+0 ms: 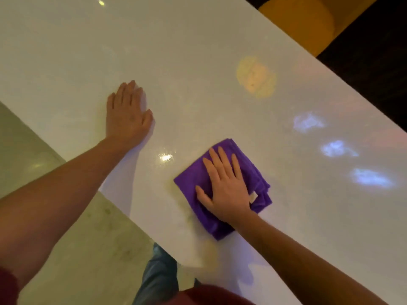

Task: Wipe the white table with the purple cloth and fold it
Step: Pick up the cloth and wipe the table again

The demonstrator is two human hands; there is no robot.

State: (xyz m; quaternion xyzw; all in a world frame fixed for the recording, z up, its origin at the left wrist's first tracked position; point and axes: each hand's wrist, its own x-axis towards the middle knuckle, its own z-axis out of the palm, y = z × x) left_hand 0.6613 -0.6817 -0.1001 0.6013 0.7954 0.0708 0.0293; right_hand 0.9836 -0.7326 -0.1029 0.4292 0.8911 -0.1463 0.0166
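Cloth (222,190) lies bunched in rough layers near the desk (198,51) front edge. Right hand (226,190) presses it flat, fingers (220,159) straight, slightly spread. Left hand (127,115) flat on desk, fingers together. Judged: wiping underway; neat fold not yet done.

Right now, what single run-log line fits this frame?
phase: wiping | right hand: flat, pressing folded purple cloth | left hand: flat on glossy white table | cloth: near table's front edge

Yellow rounded seat (304,20) beyond the table's far edge, pale glossy floor (72,234) on the near side.
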